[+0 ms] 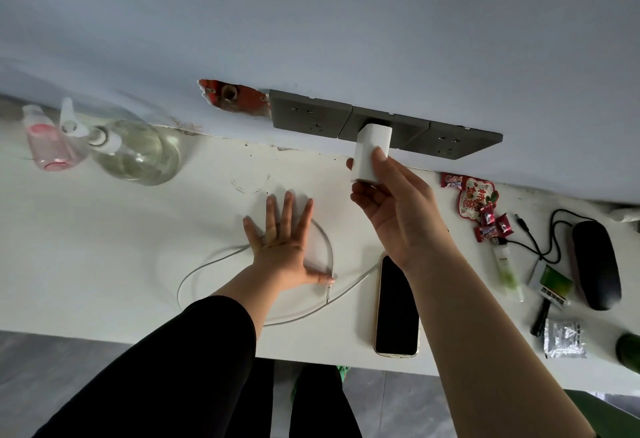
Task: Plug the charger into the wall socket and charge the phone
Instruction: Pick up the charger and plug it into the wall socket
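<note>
A white block charger (pixel 371 146) sits with its far end against the middle panel of a grey row of wall sockets (pixel 415 129). My right hand (pixel 391 209) grips the charger's near end between thumb and fingers. My left hand (pixel 282 241) lies flat and spread on the white table (pixel 104 264), resting on a looped white cable (pixel 214 261). The cable's free plug end lies by my left thumb. A phone (pixel 396 304) with a dark screen lies face up near the table's front edge, beside my right forearm.
A clear round spray bottle (pixel 138 151) and a small pink bottle (pixel 48 141) stand at the back left. To the right lie candy wrappers (pixel 476 200), a black case (pixel 595 264) with a black wire, a lighter and a foil packet (pixel 564 339). A broken hole (pixel 235 96) gapes in the wall.
</note>
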`<state>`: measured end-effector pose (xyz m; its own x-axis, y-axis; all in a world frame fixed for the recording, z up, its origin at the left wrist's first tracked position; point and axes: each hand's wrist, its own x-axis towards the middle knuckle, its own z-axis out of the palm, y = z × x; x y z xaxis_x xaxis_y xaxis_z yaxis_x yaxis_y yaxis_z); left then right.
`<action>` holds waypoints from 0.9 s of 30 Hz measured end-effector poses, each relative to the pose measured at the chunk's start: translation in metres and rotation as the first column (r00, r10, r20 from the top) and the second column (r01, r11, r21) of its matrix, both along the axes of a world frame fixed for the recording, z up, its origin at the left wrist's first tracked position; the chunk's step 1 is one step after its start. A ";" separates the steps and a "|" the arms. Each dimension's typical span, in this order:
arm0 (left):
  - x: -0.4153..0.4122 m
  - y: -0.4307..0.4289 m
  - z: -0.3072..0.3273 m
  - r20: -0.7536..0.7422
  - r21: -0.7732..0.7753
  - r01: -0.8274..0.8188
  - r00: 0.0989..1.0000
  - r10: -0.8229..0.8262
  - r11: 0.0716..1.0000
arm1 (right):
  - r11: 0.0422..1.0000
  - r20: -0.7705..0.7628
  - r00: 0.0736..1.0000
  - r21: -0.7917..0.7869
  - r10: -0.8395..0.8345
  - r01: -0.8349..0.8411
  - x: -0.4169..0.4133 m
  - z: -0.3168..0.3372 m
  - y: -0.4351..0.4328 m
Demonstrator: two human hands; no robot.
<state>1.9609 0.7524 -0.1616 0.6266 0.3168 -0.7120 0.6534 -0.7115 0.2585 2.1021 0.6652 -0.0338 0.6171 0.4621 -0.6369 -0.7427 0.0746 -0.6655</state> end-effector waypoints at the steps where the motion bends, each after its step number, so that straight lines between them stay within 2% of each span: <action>1: 0.000 0.000 0.000 -0.001 0.001 -0.002 1.000 0.002 1.000 | 1.000 -0.011 1.000 0.000 -0.004 0.004 0.000 0.000 0.002; 5: 0.000 0.001 0.000 0.001 0.002 0.001 1.000 -0.001 1.000 | 0.999 -0.046 0.998 -0.023 -0.040 0.039 -0.001 0.002 0.005; 14: 0.000 0.000 0.000 -0.001 0.001 0.004 1.000 -0.004 1.000 | 0.999 -0.073 0.997 -0.046 0.022 -0.026 0.007 0.001 0.003; 17: -0.001 0.001 0.000 -0.006 -0.007 0.010 1.000 -0.010 1.000 | 0.989 -0.129 0.982 -0.016 0.141 -0.144 0.015 0.000 -0.010; 18: 0.000 0.001 0.000 -0.010 -0.017 0.010 1.000 -0.011 1.000 | 0.974 -0.138 0.967 -0.048 0.212 -0.220 0.021 -0.001 -0.019; 20: 0.001 0.002 0.000 -0.022 -0.034 0.010 1.000 -0.010 0.999 | 0.920 -0.121 0.950 -0.240 0.287 -0.309 0.032 -0.006 -0.040; 23: 0.002 0.001 0.001 -0.039 -0.040 0.008 0.999 -0.010 0.999 | 0.786 0.016 0.985 -0.604 0.175 -0.130 0.040 -0.032 -0.077; 27: -0.002 0.000 0.002 -0.048 -0.033 0.009 0.999 -0.011 0.999 | 0.590 0.127 0.973 -0.808 0.190 -0.009 0.031 -0.063 -0.086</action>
